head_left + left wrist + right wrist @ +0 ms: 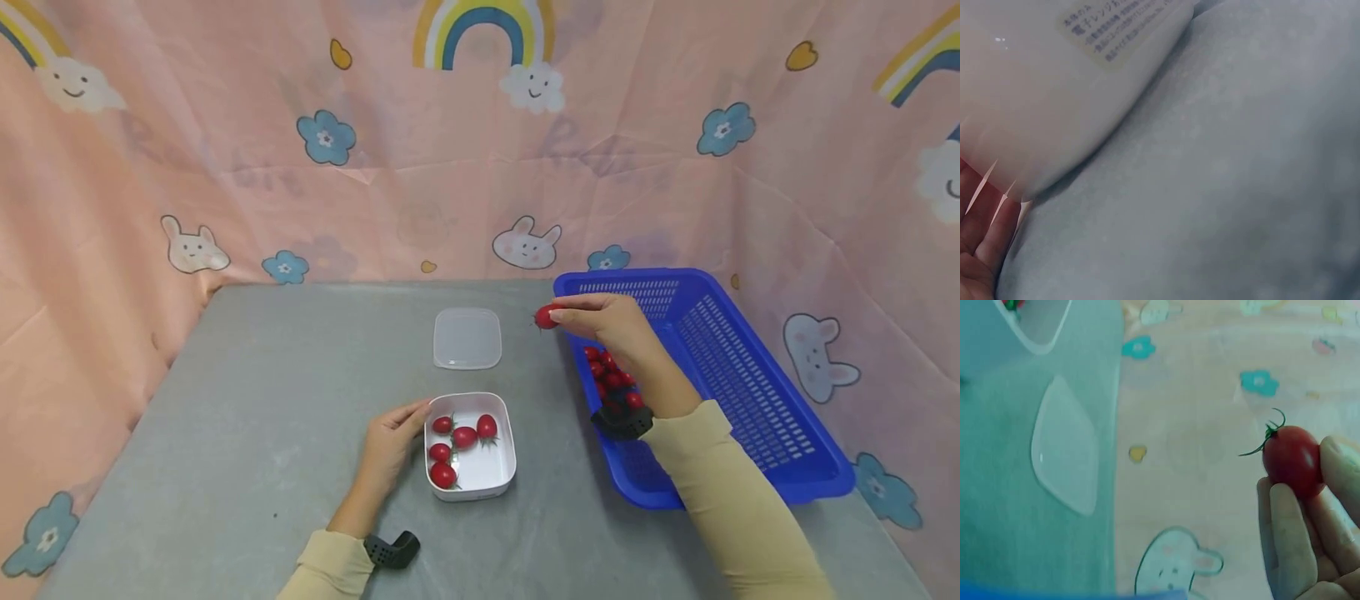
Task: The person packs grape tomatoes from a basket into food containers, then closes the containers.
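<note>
Above the left rim of a blue plastic basket, my right hand pinches a cherry tomato between thumb and fingers. The tomato's green stem points away from the palm in the right wrist view. My left hand rests against the left side of a square white container, its fingers fairly straight along the outer wall. Several red cherry tomatoes lie in that container, mostly on its left and upper parts. More tomatoes sit in the basket, partly hidden by my right wrist.
A translucent square lid lies flat on the grey table behind the container. A pink printed curtain hangs along the back and sides. Black bands are on both wrists.
</note>
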Motion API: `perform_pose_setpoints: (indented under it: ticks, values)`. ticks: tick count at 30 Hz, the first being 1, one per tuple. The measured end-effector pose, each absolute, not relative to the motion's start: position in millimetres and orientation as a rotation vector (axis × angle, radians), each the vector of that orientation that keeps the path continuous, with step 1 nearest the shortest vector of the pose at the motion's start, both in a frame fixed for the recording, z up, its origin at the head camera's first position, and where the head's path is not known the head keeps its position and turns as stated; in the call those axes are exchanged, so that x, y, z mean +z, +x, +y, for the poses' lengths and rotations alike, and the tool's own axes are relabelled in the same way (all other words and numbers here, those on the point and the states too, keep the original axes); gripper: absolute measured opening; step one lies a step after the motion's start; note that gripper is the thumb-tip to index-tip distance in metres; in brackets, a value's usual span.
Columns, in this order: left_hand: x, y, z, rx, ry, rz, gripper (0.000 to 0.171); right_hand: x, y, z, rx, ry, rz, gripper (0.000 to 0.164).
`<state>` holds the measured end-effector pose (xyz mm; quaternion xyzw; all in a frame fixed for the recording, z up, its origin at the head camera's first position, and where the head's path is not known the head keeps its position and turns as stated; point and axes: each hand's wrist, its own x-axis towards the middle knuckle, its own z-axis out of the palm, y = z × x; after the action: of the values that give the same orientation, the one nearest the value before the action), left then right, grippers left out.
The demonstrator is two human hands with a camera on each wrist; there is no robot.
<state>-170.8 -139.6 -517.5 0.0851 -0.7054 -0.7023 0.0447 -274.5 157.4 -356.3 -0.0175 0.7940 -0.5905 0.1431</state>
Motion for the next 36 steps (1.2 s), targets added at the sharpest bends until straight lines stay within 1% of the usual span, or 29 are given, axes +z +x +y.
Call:
perform_pose_setpoints:
  ticks: [13, 19, 28, 36]
  values:
    - [-521, -171, -139, -2.165, 0.256, -2.142, 0.029, -358, -246, 134, -1.648, -0.124, 2.319, 0.044]
    - [-521, -171, -139, -2.162, 0.25, -2.146, 0.029, -357, -232, 127, -1.7, -0.179, 2.316, 0.042]
    - [-516, -174, -140, -2.176, 0.257, -2.125, 0.031, -358, -227, 116, -1.695, -0.155, 2.357, 0.039]
    - [-518, -171, -140, -2.16, 0.266, -2.173, 0.03, -360, -215, 112, -1.707, -0.152, 2.353, 0.037]
